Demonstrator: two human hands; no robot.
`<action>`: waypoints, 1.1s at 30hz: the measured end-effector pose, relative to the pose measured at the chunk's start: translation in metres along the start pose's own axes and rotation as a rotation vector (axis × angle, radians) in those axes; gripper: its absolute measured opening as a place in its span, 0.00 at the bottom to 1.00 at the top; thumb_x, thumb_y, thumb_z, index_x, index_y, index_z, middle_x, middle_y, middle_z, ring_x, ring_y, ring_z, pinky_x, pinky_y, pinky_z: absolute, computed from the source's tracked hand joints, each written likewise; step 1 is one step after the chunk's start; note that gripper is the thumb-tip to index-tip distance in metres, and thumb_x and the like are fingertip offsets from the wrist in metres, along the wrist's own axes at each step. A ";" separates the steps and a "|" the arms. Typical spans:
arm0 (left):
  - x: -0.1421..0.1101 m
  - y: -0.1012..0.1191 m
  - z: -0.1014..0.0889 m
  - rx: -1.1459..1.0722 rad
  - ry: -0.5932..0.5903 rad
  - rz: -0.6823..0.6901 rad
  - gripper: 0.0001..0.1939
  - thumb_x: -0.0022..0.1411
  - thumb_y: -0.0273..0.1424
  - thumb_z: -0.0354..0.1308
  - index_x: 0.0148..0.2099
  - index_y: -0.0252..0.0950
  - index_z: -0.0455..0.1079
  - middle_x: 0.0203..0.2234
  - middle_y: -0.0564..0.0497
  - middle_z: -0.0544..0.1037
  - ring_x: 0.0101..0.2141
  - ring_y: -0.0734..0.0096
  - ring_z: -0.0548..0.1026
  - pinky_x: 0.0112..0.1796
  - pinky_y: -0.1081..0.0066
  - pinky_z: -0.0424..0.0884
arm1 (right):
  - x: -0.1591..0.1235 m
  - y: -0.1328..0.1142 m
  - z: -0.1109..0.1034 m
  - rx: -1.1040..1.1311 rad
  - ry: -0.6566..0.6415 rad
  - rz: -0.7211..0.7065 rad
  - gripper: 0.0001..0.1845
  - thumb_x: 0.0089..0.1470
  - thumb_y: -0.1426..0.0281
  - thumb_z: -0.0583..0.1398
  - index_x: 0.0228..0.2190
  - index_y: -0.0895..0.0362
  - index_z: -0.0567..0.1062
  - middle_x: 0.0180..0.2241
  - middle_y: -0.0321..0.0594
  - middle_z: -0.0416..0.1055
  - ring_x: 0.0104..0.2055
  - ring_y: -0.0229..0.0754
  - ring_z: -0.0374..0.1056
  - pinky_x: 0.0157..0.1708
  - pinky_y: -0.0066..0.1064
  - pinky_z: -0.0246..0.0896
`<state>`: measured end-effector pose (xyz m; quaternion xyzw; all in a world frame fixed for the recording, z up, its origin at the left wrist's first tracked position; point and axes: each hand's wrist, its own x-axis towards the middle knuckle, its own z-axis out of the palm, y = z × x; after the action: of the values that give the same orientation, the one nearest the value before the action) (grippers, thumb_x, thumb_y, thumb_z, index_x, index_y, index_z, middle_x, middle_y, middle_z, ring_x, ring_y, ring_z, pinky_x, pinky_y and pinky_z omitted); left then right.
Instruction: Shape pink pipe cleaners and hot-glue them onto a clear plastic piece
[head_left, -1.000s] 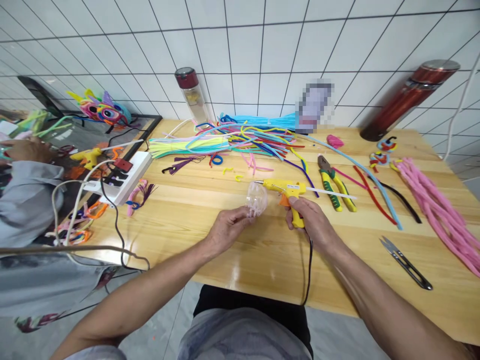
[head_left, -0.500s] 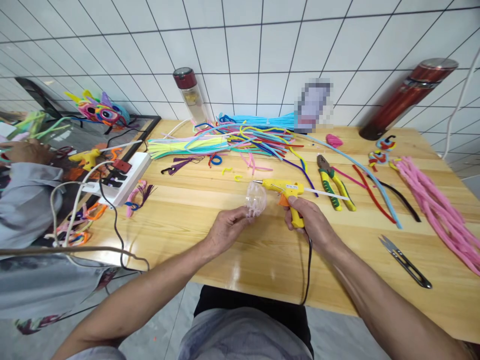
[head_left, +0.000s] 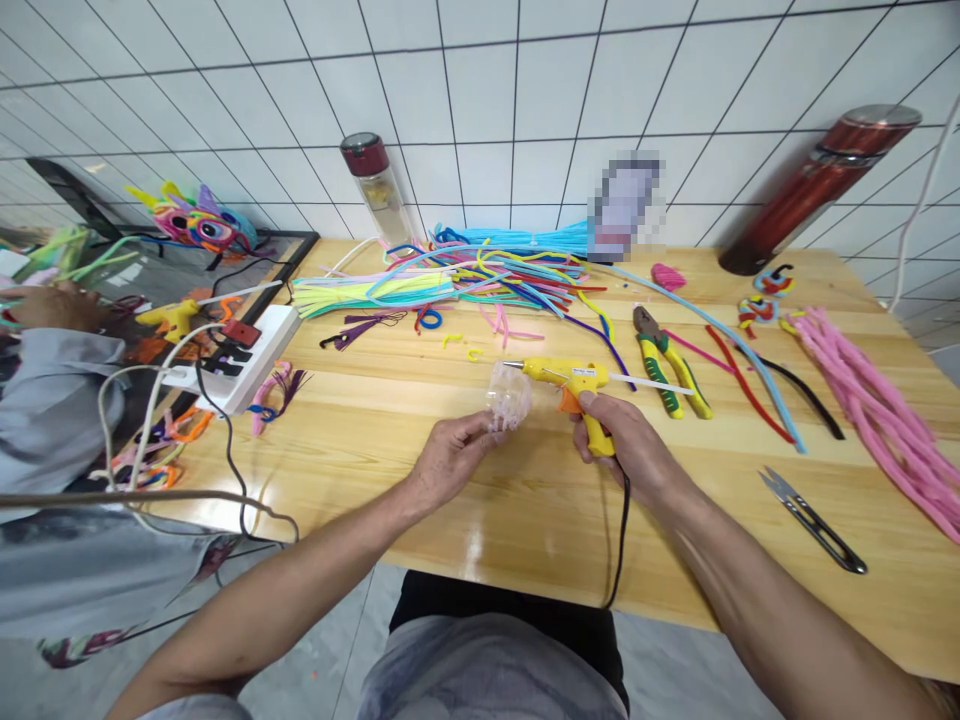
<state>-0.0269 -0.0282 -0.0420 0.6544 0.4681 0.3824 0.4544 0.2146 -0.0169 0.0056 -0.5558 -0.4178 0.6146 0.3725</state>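
Between the fingers of my left hand [head_left: 455, 458] is a small clear plastic piece, rounded like a cup [head_left: 508, 397]; its exact kind is hard to make out. My right hand [head_left: 626, 440] grips the handle of a yellow hot glue gun [head_left: 577, 378], fingers near its orange trigger. A white glue stick [head_left: 651, 383] sticks out of the back. The metal nozzle points left, at the upper edge of the clear piece; whether they touch cannot be told. From the handle a black cord hangs over the table's front edge.
Green-yellow pliers [head_left: 669, 365], thread snips [head_left: 814, 520] and pink pipe cleaners [head_left: 870, 400] lie to the right. Bundled coloured pipe cleaners [head_left: 375, 290] are at the back, near a glass bottle [head_left: 379, 190] and red thermos [head_left: 821, 190]. A power strip [head_left: 255, 360] and another person's sleeve [head_left: 60, 400] are at left.
Both hands stay nearly in place, with the clear piece turned very slightly under the nozzle. The view has shifted a little.
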 end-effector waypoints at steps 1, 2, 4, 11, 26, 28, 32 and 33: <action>0.000 0.000 0.000 0.001 -0.003 0.002 0.14 0.68 0.40 0.61 0.37 0.35 0.80 0.34 0.50 0.84 0.38 0.65 0.80 0.43 0.70 0.75 | 0.001 0.000 0.000 0.004 0.001 -0.006 0.24 0.53 0.47 0.62 0.27 0.56 0.73 0.13 0.37 0.68 0.14 0.33 0.50 0.13 0.26 0.38; 0.000 0.000 0.000 0.001 -0.006 0.005 0.14 0.68 0.40 0.61 0.37 0.35 0.79 0.33 0.50 0.83 0.38 0.65 0.80 0.43 0.70 0.75 | 0.002 0.000 0.001 0.006 -0.001 -0.011 0.24 0.53 0.47 0.62 0.27 0.57 0.73 0.13 0.37 0.68 0.14 0.33 0.49 0.13 0.26 0.37; 0.000 0.001 0.000 0.000 -0.011 0.015 0.14 0.68 0.39 0.61 0.36 0.35 0.79 0.33 0.50 0.83 0.38 0.65 0.80 0.43 0.70 0.75 | 0.002 -0.001 0.001 -0.004 -0.002 -0.008 0.23 0.53 0.48 0.62 0.27 0.57 0.73 0.14 0.37 0.68 0.14 0.33 0.49 0.13 0.26 0.37; 0.000 0.003 -0.001 -0.004 -0.004 0.012 0.12 0.68 0.39 0.61 0.40 0.35 0.80 0.34 0.49 0.84 0.38 0.65 0.80 0.43 0.70 0.75 | -0.004 -0.006 -0.001 -0.028 0.012 0.028 0.22 0.54 0.49 0.62 0.27 0.57 0.74 0.14 0.37 0.68 0.14 0.33 0.51 0.13 0.26 0.37; 0.000 0.004 -0.002 -0.009 -0.010 0.004 0.14 0.68 0.40 0.62 0.39 0.34 0.80 0.34 0.50 0.84 0.37 0.67 0.79 0.43 0.72 0.74 | 0.006 0.002 0.000 0.019 -0.024 0.011 0.23 0.53 0.48 0.63 0.27 0.57 0.73 0.13 0.37 0.68 0.14 0.33 0.51 0.14 0.26 0.38; 0.000 0.004 -0.002 -0.023 -0.009 -0.006 0.14 0.68 0.40 0.62 0.41 0.35 0.81 0.36 0.49 0.85 0.38 0.66 0.80 0.44 0.71 0.74 | 0.002 0.000 -0.001 -0.015 -0.028 -0.003 0.23 0.54 0.49 0.63 0.27 0.57 0.72 0.13 0.37 0.68 0.14 0.33 0.51 0.14 0.27 0.39; 0.000 0.004 -0.002 -0.097 0.020 -0.059 0.13 0.66 0.41 0.64 0.40 0.36 0.82 0.36 0.49 0.85 0.38 0.66 0.80 0.43 0.71 0.74 | 0.000 -0.001 -0.002 -0.011 -0.021 -0.011 0.22 0.56 0.49 0.62 0.27 0.57 0.73 0.14 0.37 0.68 0.15 0.33 0.52 0.14 0.27 0.41; 0.000 0.004 -0.002 -0.124 0.032 -0.075 0.13 0.66 0.41 0.65 0.40 0.36 0.82 0.37 0.48 0.85 0.38 0.66 0.81 0.43 0.71 0.74 | 0.000 0.000 -0.002 0.008 -0.007 -0.015 0.22 0.56 0.50 0.62 0.27 0.57 0.73 0.15 0.37 0.68 0.15 0.33 0.52 0.14 0.28 0.41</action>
<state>-0.0273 -0.0283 -0.0381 0.6006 0.4748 0.4040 0.5006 0.2166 -0.0165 0.0056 -0.5488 -0.4210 0.6155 0.3778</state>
